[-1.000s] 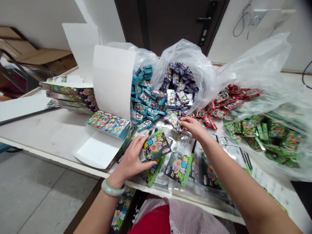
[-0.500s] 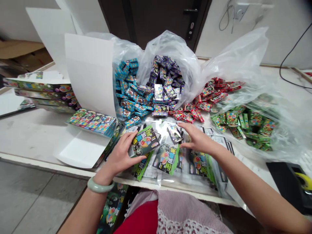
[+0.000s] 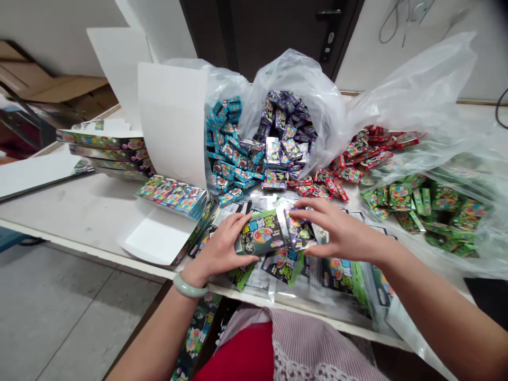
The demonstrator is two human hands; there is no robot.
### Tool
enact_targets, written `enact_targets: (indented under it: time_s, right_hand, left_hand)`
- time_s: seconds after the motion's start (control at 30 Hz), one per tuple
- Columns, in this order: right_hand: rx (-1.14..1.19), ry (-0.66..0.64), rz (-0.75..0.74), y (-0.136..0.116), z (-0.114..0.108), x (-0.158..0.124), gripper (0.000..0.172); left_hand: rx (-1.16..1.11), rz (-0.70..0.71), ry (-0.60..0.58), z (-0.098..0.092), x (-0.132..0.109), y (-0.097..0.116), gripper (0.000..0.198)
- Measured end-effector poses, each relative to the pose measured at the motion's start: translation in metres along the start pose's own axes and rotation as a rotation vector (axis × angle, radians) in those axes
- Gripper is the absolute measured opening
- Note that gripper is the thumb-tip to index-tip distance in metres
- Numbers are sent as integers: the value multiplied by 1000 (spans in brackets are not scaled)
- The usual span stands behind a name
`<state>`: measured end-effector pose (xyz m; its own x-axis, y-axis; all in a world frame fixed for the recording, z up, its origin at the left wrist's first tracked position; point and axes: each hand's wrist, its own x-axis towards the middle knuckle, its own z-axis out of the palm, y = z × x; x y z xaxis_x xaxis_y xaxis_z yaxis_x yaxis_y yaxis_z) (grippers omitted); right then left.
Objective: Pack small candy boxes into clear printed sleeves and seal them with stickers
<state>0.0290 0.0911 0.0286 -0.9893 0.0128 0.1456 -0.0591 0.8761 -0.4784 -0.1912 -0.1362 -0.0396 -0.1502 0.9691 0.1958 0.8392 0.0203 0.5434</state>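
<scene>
My left hand grips a black-and-green printed pouch by its left side, just above the table's front edge. My right hand pinches a small purple candy box and holds it against the pouch's right end. More pouches of the same kind lie flat under both hands. A green bangle circles my left wrist.
Clear plastic bags behind hold heaps of small boxes: blue, purple, red, green. An upright white card panel, an open display tray of boxes and stacked flat cartons stand left. The table edge runs near.
My right hand took a purple box from the pile at the back, drew it toward me and brought it against the pouch. My left hand kept hold of the pouch.
</scene>
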Motion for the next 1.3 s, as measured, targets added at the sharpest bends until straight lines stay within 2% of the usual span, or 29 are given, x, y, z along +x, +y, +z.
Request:
enact_targets:
  time_s: [0.1,0.23,0.4,0.5,0.57,0.6,0.67,0.73,0.77,0.87,0.97,1.03,1.1,1.17,1.23,1.3]
  right_hand:
    - [-160,-102,-27,-11,-4,7,67]
    - [-211,-158,-59,-7,-1,12,63]
    - [-241,-155,-35,-6,5,15,64]
    - [-180,-113,-11,-9,16,14,77]
    - [-117,-27,8,-10,24,11,85]
    - [-97,27,30,-11,28,10,83]
    - [-66,100,78,-13,35,9,65]
    - [-22,127,113,-14,40,10,46]
    - [12,141,130,-14,43,11,42]
    - [137,198,197,-16,51,19,42]
    - [258,67,176,-20,55,29,44]
    - [332,-74,118,-20,56,38,44]
    - [406,-100,101,-11,54,54,42]
    - [422,68,170,4,54,80,37]
    - [303,271,285,21,59,114,35]
    - [124,212,333,34,70,151,30]
  left_hand:
    - [-2,30,-3,1,3,4,95]
    - [-7,73,-34,3,3,6,97]
    - [-51,76,-69,5,5,7,97]
    - [-83,58,-51,7,7,8,96]
    - [-86,35,-14,9,7,9,95]
    - [-84,19,6,10,6,10,94]
    - [-80,-11,31,11,2,10,94]
    - [-80,-33,44,11,-2,10,94]
    - [-81,-44,51,12,-4,9,95]
    - [-77,-71,102,11,-10,7,94]
    - [-55,-56,142,9,-15,3,95]
    - [-46,-49,140,6,-19,0,96]
    - [-45,-77,149,2,-25,-4,96]
    - [-47,-128,187,-4,-32,-9,94]
    - [-48,-172,222,-9,-38,-12,92]
    - [-55,-187,236,-12,-42,-13,91]
